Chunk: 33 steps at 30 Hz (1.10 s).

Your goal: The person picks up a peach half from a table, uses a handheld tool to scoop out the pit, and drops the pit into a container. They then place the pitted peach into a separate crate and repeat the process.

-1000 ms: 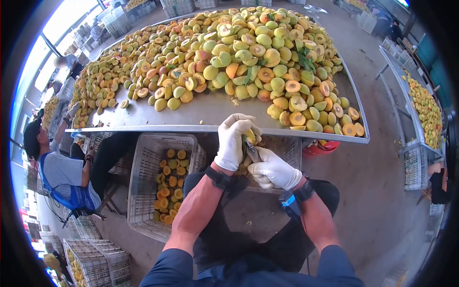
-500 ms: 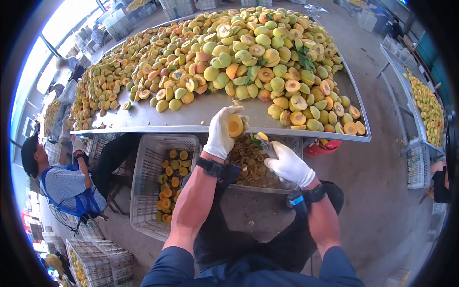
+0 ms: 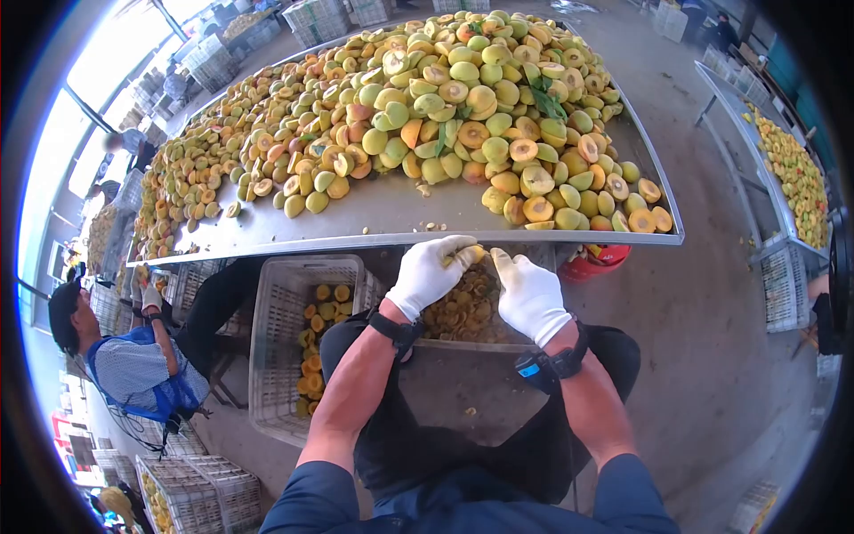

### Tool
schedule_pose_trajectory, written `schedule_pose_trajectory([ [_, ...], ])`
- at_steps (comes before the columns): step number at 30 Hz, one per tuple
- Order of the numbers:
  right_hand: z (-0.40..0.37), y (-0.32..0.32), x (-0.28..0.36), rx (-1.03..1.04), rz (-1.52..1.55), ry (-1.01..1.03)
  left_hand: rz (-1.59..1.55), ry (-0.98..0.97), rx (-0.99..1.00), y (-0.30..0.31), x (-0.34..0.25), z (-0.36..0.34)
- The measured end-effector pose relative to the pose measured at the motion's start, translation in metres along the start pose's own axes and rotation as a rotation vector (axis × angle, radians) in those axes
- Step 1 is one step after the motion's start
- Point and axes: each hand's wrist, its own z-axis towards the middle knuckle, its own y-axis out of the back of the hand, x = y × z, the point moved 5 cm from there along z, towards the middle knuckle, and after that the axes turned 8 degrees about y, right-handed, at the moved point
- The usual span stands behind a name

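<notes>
My left hand point(image 3: 435, 274), in a white glove, is closed round a peach half point(image 3: 477, 253) above the table's near edge; only a strip of yellow flesh shows. My right hand point(image 3: 532, 298), also gloved in white, is closed close beside it, its fingertips near the fruit. The small metal pitting tool seen in it earlier is hidden by the fingers now. Below both hands stands a crate of scraps point(image 3: 464, 307), full of brownish peels and pits. On the metal table point(image 3: 320, 233) lies a big heap of halved peaches point(image 3: 391, 125).
Left of my knees a white plastic crate point(image 3: 267, 356) holds peach halves. A red container point(image 3: 594, 261) stands under the table's right corner. A co-worker point(image 3: 133, 356) sits at the left. Another fruit-laden table point(image 3: 756, 133) is at the far right, with stacked crates point(image 3: 200, 494) lower left.
My left hand has turned over and moved right, so the peach half's cut face no longer shows. My right hand has come up beside it, and its tool has gone out of sight.
</notes>
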Motion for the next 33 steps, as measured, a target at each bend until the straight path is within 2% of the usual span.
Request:
schedule_pose_trajectory([
  [2,-0.003,-0.001,-0.002,0.108,0.022,-0.005,0.016,-0.061,0.058,0.004,-0.014,-0.001],
  [4,-0.005,-0.006,-0.007,0.09,0.033,-0.003,-0.021,-0.224,0.121,0.004,-0.033,-0.006],
  [5,-0.005,-0.007,-0.009,0.07,0.048,0.003,-0.024,-0.227,0.122,0.002,-0.033,-0.006],
  [7,-0.007,-0.006,-0.012,0.104,0.044,0.014,0.197,-0.269,0.164,-0.007,-0.029,-0.007],
  [8,-0.009,-0.007,-0.012,0.139,0.041,0.027,0.188,-0.329,0.139,-0.008,-0.029,-0.007],
  [12,-0.007,-0.007,-0.012,0.13,0.041,0.003,0.252,-0.32,0.137,-0.012,-0.031,-0.006],
  [15,-0.005,-0.005,-0.008,0.15,0.019,-0.035,0.349,-0.314,0.035,-0.021,-0.033,-0.01],
  [17,-0.005,-0.007,-0.009,0.186,-0.037,-0.062,0.394,-0.248,0.038,-0.03,-0.028,-0.01],
  [24,-0.002,-0.009,-0.005,0.156,-0.078,-0.024,0.359,-0.202,-0.022,-0.033,-0.025,-0.012],
  [25,-0.003,-0.009,-0.002,0.199,-0.093,-0.021,0.357,-0.201,-0.022,-0.032,-0.024,-0.011],
  [27,-0.004,-0.01,-0.001,0.241,-0.109,-0.017,0.51,-0.052,-0.163,-0.022,-0.011,0.0],
  [28,-0.007,-0.011,-0.002,0.235,-0.108,-0.015,0.436,-0.059,-0.257,-0.014,-0.008,0.004],
  [31,-0.01,-0.01,-0.011,0.168,-0.121,-0.025,0.334,0.067,-0.105,-0.013,0.001,0.005],
  [33,-0.01,-0.004,-0.016,0.09,-0.172,-0.051,0.294,0.017,-0.048,-0.011,-0.009,0.0],
])
